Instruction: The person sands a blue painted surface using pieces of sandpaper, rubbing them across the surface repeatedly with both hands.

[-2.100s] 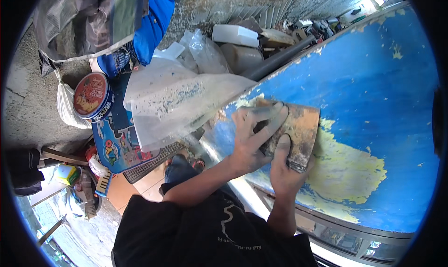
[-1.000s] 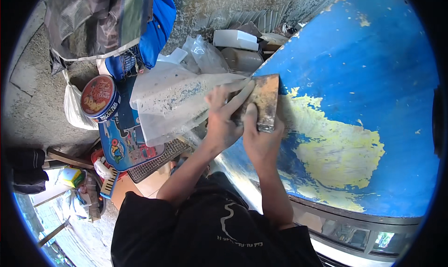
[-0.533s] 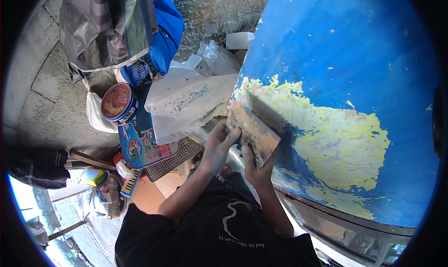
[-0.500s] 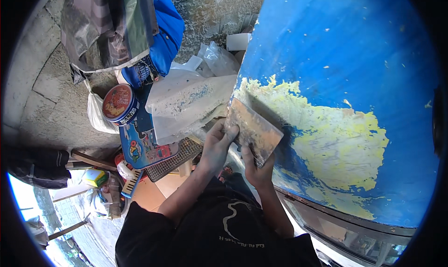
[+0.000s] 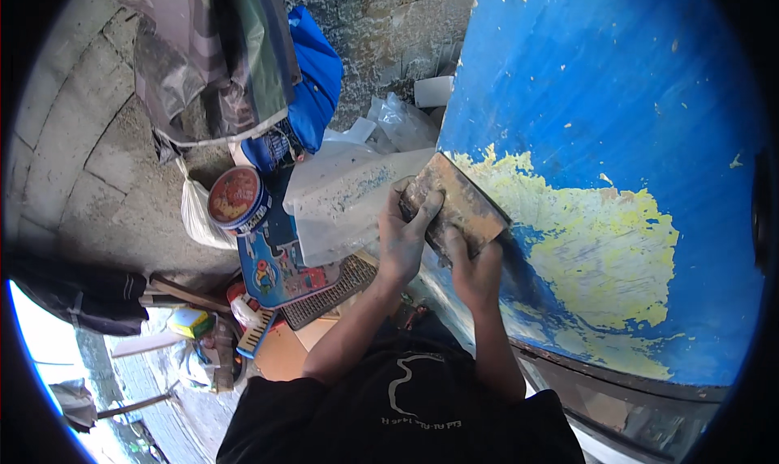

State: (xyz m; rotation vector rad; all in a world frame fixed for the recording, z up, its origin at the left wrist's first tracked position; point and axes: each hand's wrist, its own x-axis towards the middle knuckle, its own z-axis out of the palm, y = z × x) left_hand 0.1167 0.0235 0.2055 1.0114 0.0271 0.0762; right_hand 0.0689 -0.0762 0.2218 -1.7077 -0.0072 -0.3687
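A big blue panel (image 5: 617, 99) fills the right side of the view, its paint chipped and covered in the middle by a wide patch of yellow filler (image 5: 600, 245). Behind it stands a rough grey concrete wall (image 5: 381, 26), and to the left the ground is grey paving (image 5: 73, 164).

Both hands press a flat rectangular scraper (image 5: 456, 204) against the left edge of the yellow patch. The left hand (image 5: 403, 237) lies over the scraper's near end with the fingers curled over its edge. The right hand (image 5: 475, 269) grips it from below, fingers pressed together against the blade.

Just left of the hands a smeared pale board (image 5: 345, 200) leans near the panel's edge. Beside it sit a round tin with a red lid (image 5: 235, 198), a white bag (image 5: 199, 216) and a colourful flat box (image 5: 280, 261). A blue cloth (image 5: 316, 83) and grey sheeting (image 5: 211, 66) hang above them. Tools and clutter (image 5: 219, 334) lie lower left, well apart from the hands.
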